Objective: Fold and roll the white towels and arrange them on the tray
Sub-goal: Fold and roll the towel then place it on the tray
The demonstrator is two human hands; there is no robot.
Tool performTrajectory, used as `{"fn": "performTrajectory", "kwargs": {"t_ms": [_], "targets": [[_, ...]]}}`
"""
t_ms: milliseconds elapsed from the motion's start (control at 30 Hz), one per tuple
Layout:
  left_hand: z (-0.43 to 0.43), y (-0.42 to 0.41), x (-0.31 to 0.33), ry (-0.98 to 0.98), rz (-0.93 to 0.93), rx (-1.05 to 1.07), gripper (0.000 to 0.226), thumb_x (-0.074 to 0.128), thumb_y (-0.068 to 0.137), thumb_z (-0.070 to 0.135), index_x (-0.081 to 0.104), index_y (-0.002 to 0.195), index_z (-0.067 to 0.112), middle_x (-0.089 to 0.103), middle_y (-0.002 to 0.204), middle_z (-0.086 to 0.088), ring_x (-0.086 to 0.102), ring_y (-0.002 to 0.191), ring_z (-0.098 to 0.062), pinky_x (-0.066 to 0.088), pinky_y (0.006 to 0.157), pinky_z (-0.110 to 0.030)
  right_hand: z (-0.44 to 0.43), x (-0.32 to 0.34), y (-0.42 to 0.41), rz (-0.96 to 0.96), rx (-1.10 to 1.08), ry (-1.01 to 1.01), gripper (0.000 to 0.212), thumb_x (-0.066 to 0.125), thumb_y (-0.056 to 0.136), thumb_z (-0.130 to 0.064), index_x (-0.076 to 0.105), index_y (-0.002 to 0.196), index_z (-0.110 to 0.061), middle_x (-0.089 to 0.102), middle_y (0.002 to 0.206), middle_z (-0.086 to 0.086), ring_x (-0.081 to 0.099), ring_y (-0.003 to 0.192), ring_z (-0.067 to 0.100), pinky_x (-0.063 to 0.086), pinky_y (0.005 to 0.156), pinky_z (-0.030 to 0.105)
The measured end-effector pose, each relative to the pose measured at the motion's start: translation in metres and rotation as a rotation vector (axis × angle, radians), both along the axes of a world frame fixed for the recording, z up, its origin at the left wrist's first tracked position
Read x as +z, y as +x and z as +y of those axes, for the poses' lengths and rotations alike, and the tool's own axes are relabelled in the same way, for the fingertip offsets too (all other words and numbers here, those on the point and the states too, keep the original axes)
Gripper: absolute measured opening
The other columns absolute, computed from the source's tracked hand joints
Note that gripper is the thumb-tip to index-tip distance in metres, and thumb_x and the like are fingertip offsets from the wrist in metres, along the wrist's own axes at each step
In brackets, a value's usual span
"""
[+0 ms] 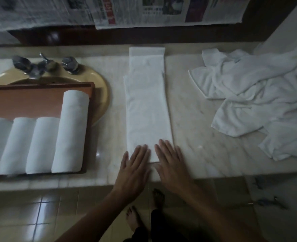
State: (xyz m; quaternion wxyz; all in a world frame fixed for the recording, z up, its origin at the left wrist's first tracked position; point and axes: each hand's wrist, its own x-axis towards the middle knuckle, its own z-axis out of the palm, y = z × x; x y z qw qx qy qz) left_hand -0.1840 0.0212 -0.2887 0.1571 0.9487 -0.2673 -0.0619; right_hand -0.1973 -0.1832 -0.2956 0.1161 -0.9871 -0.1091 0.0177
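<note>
A white towel [147, 105] lies folded into a long narrow strip on the marble counter, running away from me. My left hand [135, 170] and my right hand [172, 166] lie flat side by side on its near end, fingers straight. To the left, a brown tray [39, 100] holds several rolled white towels [70, 131] laid next to each other. A heap of loose white towels [259, 102] sits at the right of the counter.
The tray rests over a beige sink [98, 84] with metal taps [39, 65]. Newspapers [144, 11] hang along the wall behind. The counter's front edge [74, 182] runs just under my wrists; tiled floor and my feet lie below.
</note>
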Motion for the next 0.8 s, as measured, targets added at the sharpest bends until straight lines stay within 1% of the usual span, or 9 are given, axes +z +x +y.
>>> {"fn": "performTrajectory", "kwargs": {"t_ms": [67,167,300,400,500,567,633,700,800], "targets": [[0.016,-0.01,0.0,-0.02,0.008,-0.04,0.063,0.036,0.11,0.042,0.015,0.165,0.019,0.004,0.173,0.0,0.001,0.159,-0.018,0.01,0.127,-0.048,-0.001,0.004,-0.012,0.036,0.016,-0.008,0.066,0.026,0.108,-0.051,0.02,0.164,-0.018,0.007,0.173,0.002,0.0,0.159,0.02,0.009,0.126,0.052],[0.038,-0.017,0.001,-0.075,0.026,-0.053,0.06,0.038,0.11,0.039,0.021,0.164,0.018,0.011,0.172,-0.001,0.007,0.159,-0.017,0.013,0.126,-0.043,-0.004,0.003,-0.028,0.047,0.035,-0.013,0.069,0.031,0.106,-0.054,0.022,0.164,-0.017,0.01,0.173,0.002,0.003,0.159,0.019,0.01,0.124,0.052],[0.061,-0.027,0.001,-0.07,0.007,-0.051,0.051,0.048,0.106,0.031,0.045,0.154,0.015,0.037,0.163,-0.007,0.032,0.151,-0.029,0.035,0.117,-0.047,-0.009,0.001,-0.043,-0.027,0.091,-0.043,0.069,0.044,0.1,-0.048,0.036,0.158,-0.012,0.024,0.169,0.007,0.021,0.157,0.025,0.021,0.119,0.053],[0.067,-0.031,0.008,-0.046,-0.026,-0.129,0.048,0.055,0.099,0.015,0.054,0.146,0.014,0.048,0.148,-0.004,0.051,0.129,-0.026,0.046,0.105,-0.041,-0.012,0.001,-0.052,-0.087,0.127,0.009,0.064,0.057,0.093,-0.03,0.044,0.153,-0.011,0.035,0.164,0.01,0.033,0.152,0.028,0.029,0.119,0.051],[0.07,-0.03,0.017,-0.044,-0.064,-0.148,0.051,0.039,0.092,0.008,0.061,0.139,0.014,0.058,0.133,0.001,0.057,0.111,-0.02,0.05,0.092,-0.033,-0.016,0.0,-0.061,-0.155,0.136,0.115,0.055,0.057,0.091,-0.004,0.055,0.146,-0.007,0.048,0.154,0.013,0.043,0.144,0.032,0.038,0.117,0.048],[0.072,-0.027,0.02,-0.059,-0.074,-0.166,0.045,0.05,0.091,0.002,0.066,0.13,0.018,0.063,0.124,0.004,0.058,0.103,-0.017,0.05,0.084,-0.03,-0.017,0.0,-0.063,-0.185,0.109,0.146,0.047,0.048,0.094,-0.001,0.062,0.139,-0.006,0.058,0.143,0.015,0.053,0.134,0.033,0.046,0.111,0.045],[0.074,-0.026,0.023,-0.082,-0.081,-0.179,0.042,0.068,0.086,-0.002,0.07,0.121,0.02,0.068,0.118,0.005,0.06,0.097,-0.014,0.049,0.078,-0.029,-0.017,0.006,-0.064,-0.192,0.079,0.172,0.042,0.046,0.095,-0.003,0.067,0.131,-0.005,0.063,0.129,0.015,0.06,0.12,0.033,0.055,0.098,0.044],[0.076,-0.025,0.027,-0.103,-0.09,-0.165,0.039,0.078,0.081,-0.002,0.073,0.112,0.021,0.072,0.108,0.007,0.061,0.088,-0.013,0.047,0.073,-0.029,-0.019,0.01,-0.061,-0.178,0.069,0.203,0.037,0.054,0.092,0.001,0.07,0.125,-0.004,0.064,0.117,0.012,0.061,0.107,0.029,0.057,0.086,0.041],[0.072,-0.024,0.033,-0.163,-0.08,-0.104,0.028,0.077,0.082,0.004,0.076,0.102,0.022,0.074,0.094,0.008,0.063,0.081,-0.015,0.046,0.066,-0.029,-0.024,0.015,-0.055,-0.13,0.064,0.231,0.035,0.065,0.087,0.001,0.073,0.12,-0.009,0.065,0.105,0.005,0.057,0.095,0.024,0.056,0.075,0.04]]}}
